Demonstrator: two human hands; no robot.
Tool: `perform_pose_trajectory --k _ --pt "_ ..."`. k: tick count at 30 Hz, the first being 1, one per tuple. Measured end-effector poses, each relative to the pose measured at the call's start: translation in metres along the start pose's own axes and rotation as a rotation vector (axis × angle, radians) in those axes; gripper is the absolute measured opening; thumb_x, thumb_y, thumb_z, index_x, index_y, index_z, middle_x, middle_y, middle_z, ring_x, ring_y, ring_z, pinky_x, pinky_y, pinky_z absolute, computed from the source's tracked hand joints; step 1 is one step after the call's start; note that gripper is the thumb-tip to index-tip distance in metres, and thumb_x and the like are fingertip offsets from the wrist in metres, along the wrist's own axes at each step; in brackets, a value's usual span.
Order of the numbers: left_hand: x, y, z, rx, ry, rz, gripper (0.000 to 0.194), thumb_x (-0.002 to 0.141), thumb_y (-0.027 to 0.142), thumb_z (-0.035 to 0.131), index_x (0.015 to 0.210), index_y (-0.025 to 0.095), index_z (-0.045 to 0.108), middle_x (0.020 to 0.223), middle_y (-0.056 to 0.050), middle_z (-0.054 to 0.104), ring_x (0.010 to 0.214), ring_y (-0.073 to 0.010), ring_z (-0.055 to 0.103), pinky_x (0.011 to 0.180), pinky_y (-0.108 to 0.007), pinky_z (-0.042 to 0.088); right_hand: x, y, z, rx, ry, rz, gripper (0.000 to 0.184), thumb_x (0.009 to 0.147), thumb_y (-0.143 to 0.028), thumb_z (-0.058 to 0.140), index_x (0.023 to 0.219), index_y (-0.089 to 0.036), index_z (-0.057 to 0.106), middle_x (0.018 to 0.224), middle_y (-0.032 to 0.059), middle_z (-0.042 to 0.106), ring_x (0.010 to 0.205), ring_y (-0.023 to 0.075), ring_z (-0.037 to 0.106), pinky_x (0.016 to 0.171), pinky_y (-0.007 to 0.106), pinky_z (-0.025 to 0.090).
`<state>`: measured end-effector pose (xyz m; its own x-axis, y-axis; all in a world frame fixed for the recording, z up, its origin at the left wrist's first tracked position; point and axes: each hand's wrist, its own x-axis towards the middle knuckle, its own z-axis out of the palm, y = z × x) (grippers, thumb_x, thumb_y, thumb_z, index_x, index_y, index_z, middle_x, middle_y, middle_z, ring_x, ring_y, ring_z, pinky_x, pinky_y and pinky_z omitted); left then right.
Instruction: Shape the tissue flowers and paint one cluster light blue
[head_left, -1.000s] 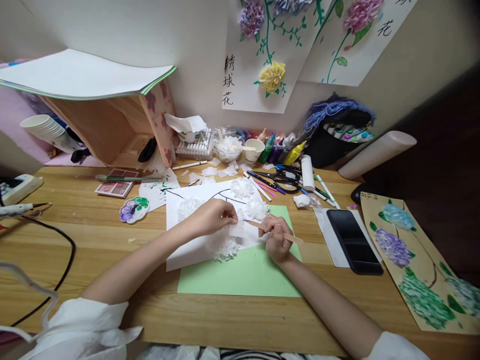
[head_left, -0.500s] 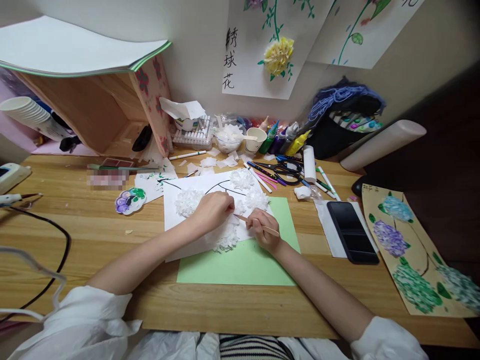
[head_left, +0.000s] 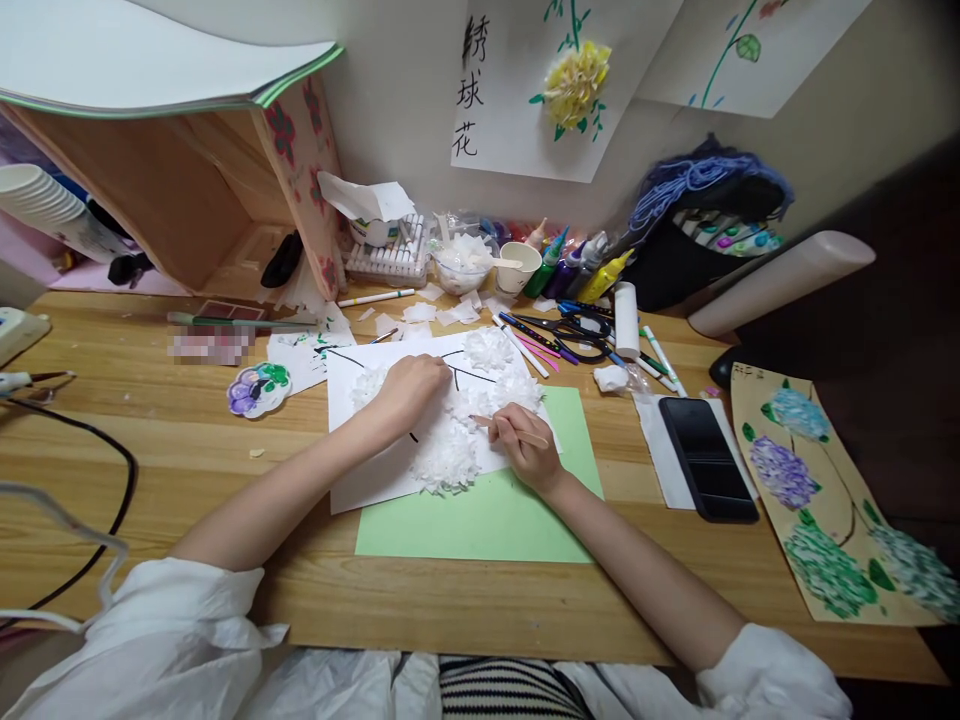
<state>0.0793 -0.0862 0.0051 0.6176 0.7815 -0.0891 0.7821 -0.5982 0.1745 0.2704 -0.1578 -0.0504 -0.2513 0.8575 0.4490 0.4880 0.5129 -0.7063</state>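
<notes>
White ruffled paper flowers [head_left: 448, 455] sit on a white sheet [head_left: 360, 490] with black branch lines, which overlaps a green sheet [head_left: 480, 530]. My left hand [head_left: 412, 395] rests over the white sheet, its back up, covering part of the left flower [head_left: 366, 385]; its fingertips point right and press down near the branch lines, with nothing visible in them. My right hand [head_left: 525, 445] is closed around a slim wooden stick [head_left: 534, 438] whose dark tip points left, just above the lower flower and close to the white petals in the middle.
Scissors [head_left: 577, 328] and markers lie behind the sheet. Beyond them stand a paper cup [head_left: 517, 268], a bowl of paper scraps [head_left: 461, 265] and paint bottles [head_left: 551, 262]. A paint palette [head_left: 259, 390] is at left, a phone [head_left: 705, 460] and a flower picture [head_left: 825, 500] at right.
My left hand has shifted slightly left and up, away from the stick's tip, uncovering more of the lower flower. The right hand still holds the stick. The camera view has shifted a little.
</notes>
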Motion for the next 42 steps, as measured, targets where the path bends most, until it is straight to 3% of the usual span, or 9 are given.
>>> perform_pose_trajectory --k 7,14,20,32,42 --pt "-0.002 0.007 -0.009 0.011 -0.123 -0.002 0.018 0.085 0.01 0.041 0.085 0.015 0.058 0.091 -0.011 0.066 0.091 -0.0205 0.061 0.074 -0.027 0.044 0.015 -0.007 0.008 -0.001 0.051 0.14 0.03 0.092 -0.022 0.033 0.063 -0.021 0.04 0.05 -0.004 0.045 0.05 0.01 0.053 0.051 0.022 0.04" --pt "-0.003 0.01 -0.014 0.018 -0.159 -0.012 0.021 0.088 0.012 0.036 0.086 0.013 0.056 0.088 -0.012 0.066 0.086 -0.0197 0.062 0.071 -0.027 0.044 0.005 0.004 0.009 0.019 0.125 0.059 0.033 0.092 -0.025 0.03 0.061 -0.021 0.042 0.054 -0.0015 0.048 0.051 0.0114 0.051 0.054 0.025 0.041" --pt "-0.004 0.011 -0.017 0.04 -0.164 -0.019 0.02 0.089 0.012 0.036 0.088 0.014 0.055 0.09 -0.012 0.066 0.088 -0.0206 0.062 0.071 -0.028 0.045 0.004 0.003 0.009 -0.004 0.114 0.025 0.032 0.09 -0.023 0.033 0.06 -0.021 0.043 0.052 -0.0015 0.048 0.049 0.0116 0.049 0.054 0.026 0.039" --pt "-0.003 0.008 -0.013 -0.018 -0.149 -0.031 0.02 0.088 0.012 0.036 0.091 0.015 0.056 0.09 -0.011 0.066 0.088 -0.0207 0.062 0.073 -0.028 0.044 0.013 -0.001 0.01 -0.003 0.089 0.153 0.033 0.093 -0.026 0.029 0.062 -0.022 0.04 0.052 -0.0023 0.049 0.048 0.0107 0.051 0.054 0.025 0.041" --pt "-0.003 0.011 -0.012 0.015 -0.164 -0.028 0.02 0.087 0.013 0.038 0.093 0.014 0.057 0.092 -0.012 0.066 0.09 -0.0207 0.062 0.075 -0.028 0.044 0.012 -0.004 0.011 0.044 0.1 0.137 0.032 0.091 -0.03 0.035 0.061 -0.022 0.043 0.053 -0.0014 0.048 0.051 0.012 0.049 0.055 0.026 0.039"
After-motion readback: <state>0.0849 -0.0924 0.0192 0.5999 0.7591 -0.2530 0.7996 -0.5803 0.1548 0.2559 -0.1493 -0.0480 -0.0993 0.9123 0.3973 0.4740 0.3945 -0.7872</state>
